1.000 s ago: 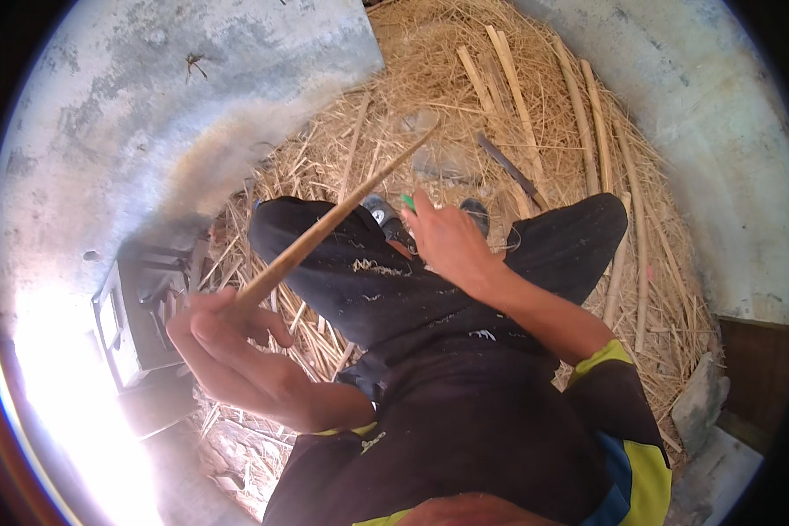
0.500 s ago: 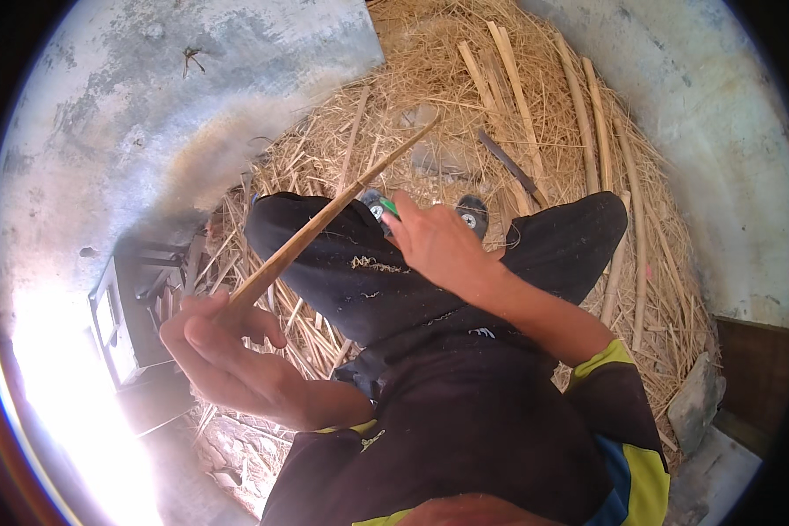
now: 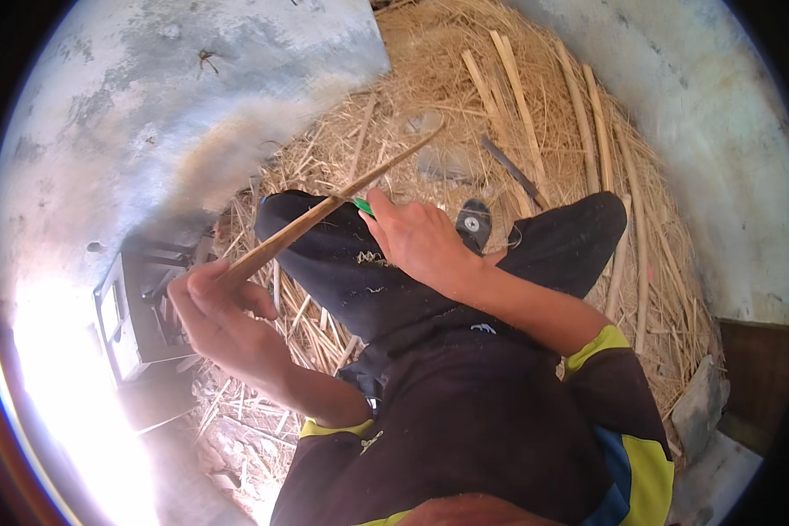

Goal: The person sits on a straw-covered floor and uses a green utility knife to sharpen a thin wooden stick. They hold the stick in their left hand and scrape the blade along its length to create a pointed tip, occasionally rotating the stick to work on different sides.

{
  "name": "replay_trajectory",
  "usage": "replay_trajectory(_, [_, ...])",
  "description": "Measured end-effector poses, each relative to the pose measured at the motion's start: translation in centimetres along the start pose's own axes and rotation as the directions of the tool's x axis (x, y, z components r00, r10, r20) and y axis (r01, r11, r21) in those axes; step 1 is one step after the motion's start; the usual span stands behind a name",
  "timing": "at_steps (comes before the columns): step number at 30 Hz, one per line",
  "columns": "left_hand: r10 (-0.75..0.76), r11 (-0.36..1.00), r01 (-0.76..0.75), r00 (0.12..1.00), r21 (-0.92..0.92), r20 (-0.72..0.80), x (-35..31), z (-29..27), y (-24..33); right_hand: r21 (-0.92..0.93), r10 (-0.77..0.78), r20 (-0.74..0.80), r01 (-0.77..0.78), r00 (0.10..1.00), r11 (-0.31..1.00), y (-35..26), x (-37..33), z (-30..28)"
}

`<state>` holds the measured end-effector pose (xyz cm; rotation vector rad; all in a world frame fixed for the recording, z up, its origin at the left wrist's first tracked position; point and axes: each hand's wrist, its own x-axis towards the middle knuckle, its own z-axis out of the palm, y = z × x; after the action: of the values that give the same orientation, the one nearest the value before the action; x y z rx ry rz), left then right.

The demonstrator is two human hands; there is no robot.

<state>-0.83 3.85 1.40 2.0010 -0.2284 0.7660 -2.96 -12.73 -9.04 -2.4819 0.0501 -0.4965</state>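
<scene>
My left hand (image 3: pixel 226 317) grips the thick end of a long wooden stick (image 3: pixel 300 228) between thumb and fingers. The stick slants up and to the right above my left thigh and tapers to a thin point. My right hand (image 3: pixel 422 244) is closed around a green-handled tool (image 3: pixel 363 207), whose green end shows beside the stick near its middle. Fingers and stick hide the rest of the tool, so its blade or head cannot be made out. Curled pale shavings (image 3: pixel 370 258) lie on my black trousers (image 3: pixel 351 294).
Straw and shavings (image 3: pixel 430 61) cover the floor around my crossed legs. Several long wooden strips (image 3: pixel 579 114) lie to the far right, near a dark flat bar (image 3: pixel 510 169). Pale walls curve in on both sides, and a grey box-like frame (image 3: pixel 140 316) stands at the left.
My right hand has moved left with the green-handled tool, closer to the stick's middle. My left hand and the stick have shifted slightly, and the stick now slants less steeply.
</scene>
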Motion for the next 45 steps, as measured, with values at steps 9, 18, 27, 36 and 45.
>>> replay_trajectory(9, [-0.044, 0.977, 0.047, 0.999, -0.209, 0.019, 0.9, 0.4, -0.8, -0.289, 0.487, 0.131, -0.436, 0.864, 0.852, 17.3, -8.9, 5.2])
replay_trajectory(18, [0.153, 0.946, -0.134, 0.987, -0.294, 0.042, 0.1, 1.6, 1.6, 0.400, 0.064, 0.061, -0.083, 0.996, 0.913, -2.1, -2.9, -4.2])
replay_trajectory(27, [0.229, 0.917, -0.181, 0.969, -0.357, 0.097, -0.1, 1.1, 1.2, 0.107, 0.087, 0.078, -0.095, 0.993, 0.990, -2.5, -2.0, -4.3])
replay_trajectory(36, [0.334, 0.904, -0.288, 0.937, -0.315, 0.104, -0.3, 1.8, 1.5, 0.159, 0.097, 0.013, -0.098, 0.995, 0.982, -1.4, -2.3, -4.0])
replay_trajectory(45, [0.263, 0.918, -0.230, 0.963, -0.323, 0.062, -0.5, 1.9, 1.9, 0.173, 0.017, -0.008, -0.016, 1.000, 0.985, -3.5, -2.1, -4.3])
